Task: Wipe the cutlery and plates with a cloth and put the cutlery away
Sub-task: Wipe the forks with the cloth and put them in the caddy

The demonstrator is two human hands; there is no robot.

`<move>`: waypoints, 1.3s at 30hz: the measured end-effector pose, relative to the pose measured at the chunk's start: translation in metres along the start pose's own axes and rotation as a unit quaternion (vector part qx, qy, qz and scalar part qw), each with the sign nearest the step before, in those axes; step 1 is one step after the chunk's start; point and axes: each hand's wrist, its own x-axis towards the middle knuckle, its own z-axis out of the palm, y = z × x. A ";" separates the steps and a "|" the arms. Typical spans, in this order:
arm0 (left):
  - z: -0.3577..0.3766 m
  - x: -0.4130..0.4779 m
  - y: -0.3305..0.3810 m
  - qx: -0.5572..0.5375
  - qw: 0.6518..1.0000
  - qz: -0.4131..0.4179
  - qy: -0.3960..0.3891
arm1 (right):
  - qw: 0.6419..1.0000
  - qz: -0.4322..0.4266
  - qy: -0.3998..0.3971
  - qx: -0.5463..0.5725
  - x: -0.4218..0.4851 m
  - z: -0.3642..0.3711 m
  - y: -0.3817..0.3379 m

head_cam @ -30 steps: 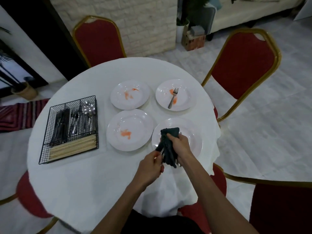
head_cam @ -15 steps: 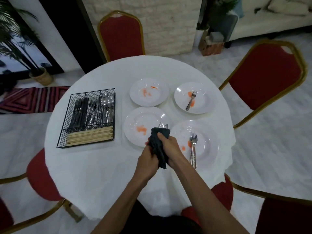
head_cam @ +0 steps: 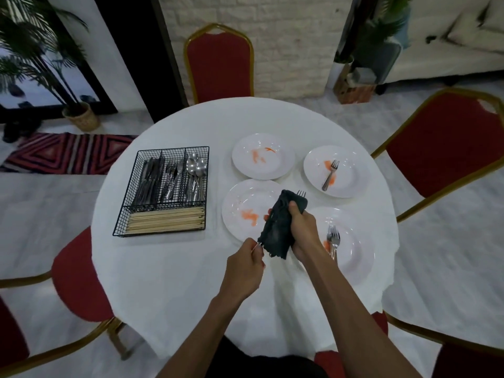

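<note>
My right hand [head_cam: 304, 230] grips a dark cloth [head_cam: 278, 227] wrapped around a fork [head_cam: 301, 193]; only the tines stick out at the top. My left hand [head_cam: 244, 264] pinches the fork's handle end below the cloth. Both hands hover over the near edge of a white plate [head_cam: 242, 197] smeared orange. The near right plate [head_cam: 354, 249] holds two forks [head_cam: 334, 240] and an orange smear. A far right plate [head_cam: 346, 175] carries one fork [head_cam: 329, 175]. The far left plate [head_cam: 261, 156] has only orange smears. A black wire cutlery basket [head_cam: 163, 190] stands at the left.
The basket holds knives, forks, spoons and a row of chopsticks [head_cam: 166, 221]. A white cloth covers the round table [head_cam: 177, 268]. Red chairs with gold frames [head_cam: 219, 61] surround it. A potted plant [head_cam: 79, 115] and striped rug [head_cam: 62, 152] lie at the far left.
The hands lifted a fork off the near right plate and moved left over the near left plate, with the cloth sliding along the fork. The view shifted left.
</note>
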 end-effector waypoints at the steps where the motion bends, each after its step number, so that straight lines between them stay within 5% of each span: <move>1: -0.003 0.001 -0.001 -0.015 1.000 -0.003 0.002 | 1.000 -0.002 -0.002 -0.001 -0.002 0.006 0.000; 7: -0.016 0.008 -0.002 -0.147 0.984 -0.099 -0.037 | 0.997 0.035 -0.038 -0.049 -0.001 0.032 0.028; 13: -0.040 0.008 -0.009 -0.078 0.996 -0.043 -0.022 | 0.994 0.048 -0.060 -0.072 0.004 0.045 0.018; 21: -0.064 0.004 -0.027 -0.157 0.985 -0.068 -0.034 | 0.997 0.021 0.041 0.057 0.012 0.025 -0.009; 25: -0.066 0.008 -0.024 -0.117 0.992 -0.052 -0.007 | 0.998 0.065 0.002 0.023 -0.012 0.049 0.017; 28: -0.063 0.008 -0.019 -0.048 0.999 -0.018 -0.013 | 0.998 0.022 -0.047 -0.041 -0.019 0.070 0.031; 35: -0.078 0.006 -0.021 -0.031 0.999 -0.015 -0.042 | 0.975 -0.048 0.153 -0.157 0.030 0.034 -0.002; 39: -0.080 0.014 -0.025 -0.050 0.998 -0.034 -0.002 | 0.990 0.005 0.046 -0.131 0.010 0.039 0.000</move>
